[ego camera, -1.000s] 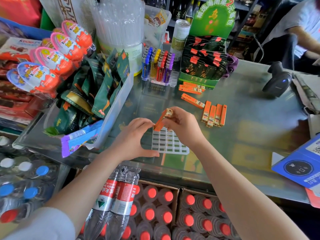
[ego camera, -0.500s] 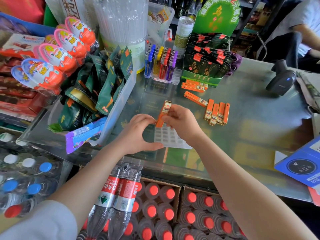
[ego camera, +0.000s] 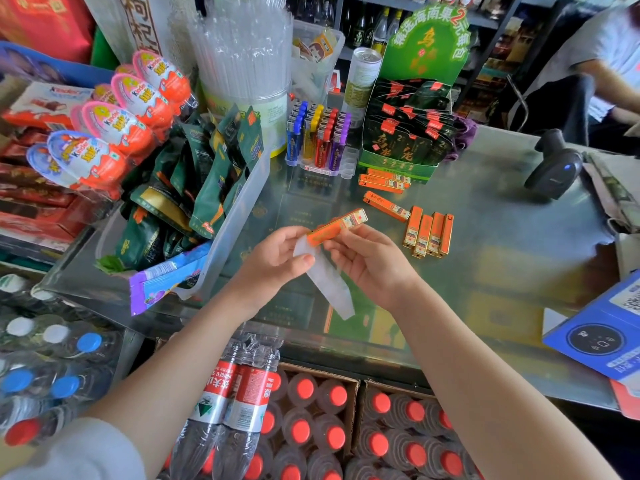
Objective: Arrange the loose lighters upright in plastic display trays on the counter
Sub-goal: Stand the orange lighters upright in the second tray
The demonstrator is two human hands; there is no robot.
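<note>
Behind a shop till, over a glass-topped surface (ego camera: 485, 258): a person lifts a tray and a lighter together.

Surface: smooth, reflective glass, crowded at the back with snack packs and displays.

Filled tray (ego camera: 320, 142): clear plastic, at the back of the surface, holding blue, yellow, red and purple lighters upright in rows.

Empty tray (ego camera: 327, 282): a translucent white plastic grid; half a second ago it lay flat under the hands, now it is tipped up on edge and raised off the glass, so its cells face sideways. No lighter stands in it yet.

Loose lighters (ego camera: 427, 233): four slim orange sticks side by side to the right, one more (ego camera: 386, 205) lying aslant behind them, and a few stacked at the foot of the green display (ego camera: 382, 180); all flat, glossy, with pale printed ends.

Left hand (ego camera: 273, 259): fingers curled round the tray's upper end, thumb pressed on its face.

Right hand (ego camera: 370, 259): fingertips pinching the held lighter (ego camera: 337, 226), which points up and to the right at the tray's top edge.

Reading: with the tray lifted, seating appears to be done in the air; the task looks barely begun.
</note>
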